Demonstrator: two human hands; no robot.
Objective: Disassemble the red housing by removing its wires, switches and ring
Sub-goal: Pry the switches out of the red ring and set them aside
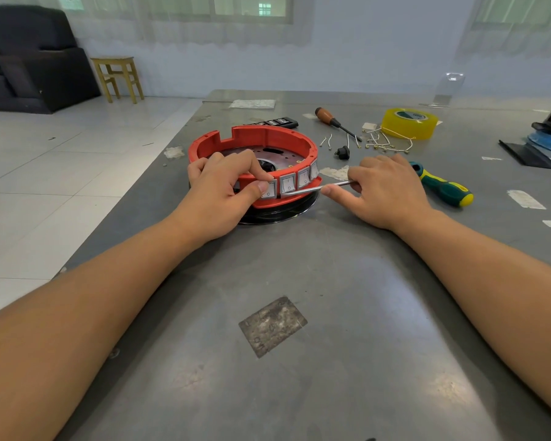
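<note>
The round red housing [261,135] sits on a black ring [280,214] on the grey metal table [299,345]. Several silver rocker switches [288,183] line its near wall. My left hand [220,189] grips the near rim, with the thumb and a finger pinching one switch. My right hand [385,192] holds a green and yellow screwdriver [442,186], fingers curled over its metal shaft. The shaft's tip lies under the lower edge of a switch. Loose white wires [385,141] and a small black switch part [342,152] lie on the table behind my right hand.
A brown-handled screwdriver [328,117], a yellow tape roll [409,122] and a black flat device [277,122] lie at the back. Black and blue parts [544,138] sit at the far right. The table's left edge drops to a tiled floor with a wooden stool [118,76].
</note>
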